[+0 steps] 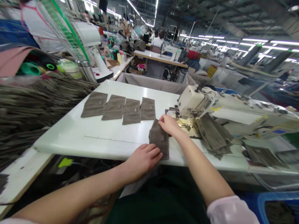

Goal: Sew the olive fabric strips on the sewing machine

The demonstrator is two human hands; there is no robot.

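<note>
A grey-brown fabric panel [159, 138] with a small label lies at the front edge of the white table, both hands on it. My right hand [170, 125] pinches its upper edge between thumb and fingers, close to the sewing machine's needle area. Over the panel's lower left part, my left hand [144, 160] has its fingers curled; its thumb is hidden. Several similar panels [131, 111] lie in a row farther back on the table. The sewing machine [193, 99] stands to the right, with more brown fabric [211, 133] bunched under its arm.
A tall stack of brown fabric pieces [42, 109] rises left of the white table [112, 130]. Behind it stand a steel flask [86, 73], a fan [67, 31] and thread spools [119, 56]. A blue crate [268, 199] sits low at the right. Other people work farther back.
</note>
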